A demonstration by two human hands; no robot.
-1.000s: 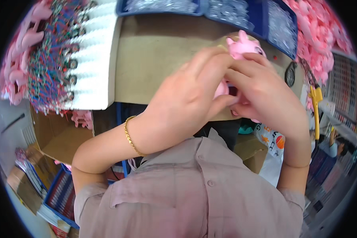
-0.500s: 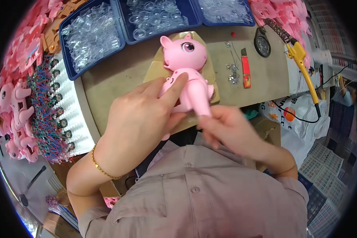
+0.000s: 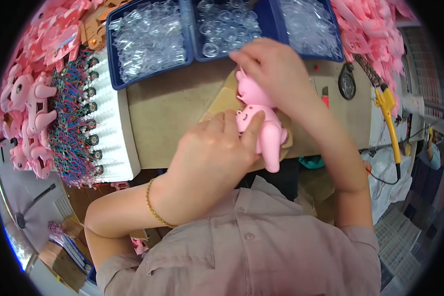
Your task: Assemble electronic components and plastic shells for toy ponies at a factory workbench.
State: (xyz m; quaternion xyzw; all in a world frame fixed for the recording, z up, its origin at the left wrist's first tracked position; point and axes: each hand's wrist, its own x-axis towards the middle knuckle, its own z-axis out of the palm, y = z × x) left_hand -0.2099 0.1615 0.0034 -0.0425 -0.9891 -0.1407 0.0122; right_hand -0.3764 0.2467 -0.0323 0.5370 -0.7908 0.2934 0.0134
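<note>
A pink toy pony point(image 3: 270, 140) lies on a yellowish board point(image 3: 221, 102) at the table's near edge. My left hand point(image 3: 214, 148) is closed round its body from the left, one finger laid across the side. My right hand point(image 3: 276, 66) is above the toy's head, covering most of it, close to the front rim of a blue bin point(image 3: 199, 55) of clear plastic rings. Its fingers are curled inward; what they hold, if anything, is hidden.
More blue bins of clear plastic parts point(image 3: 150, 39) line the back. Wired round parts point(image 3: 91, 123) on a white foam tray and pink toys point(image 3: 37, 106) are at left. At right are a black tag point(image 3: 347, 81), a red cutter point(image 3: 325, 97) partly behind my arm, and a yellow soldering iron point(image 3: 388, 106).
My right hand has left the toy's leg and moved up and away over its head to the bins. The left hand stays on the toy. The whole view has shifted.
</note>
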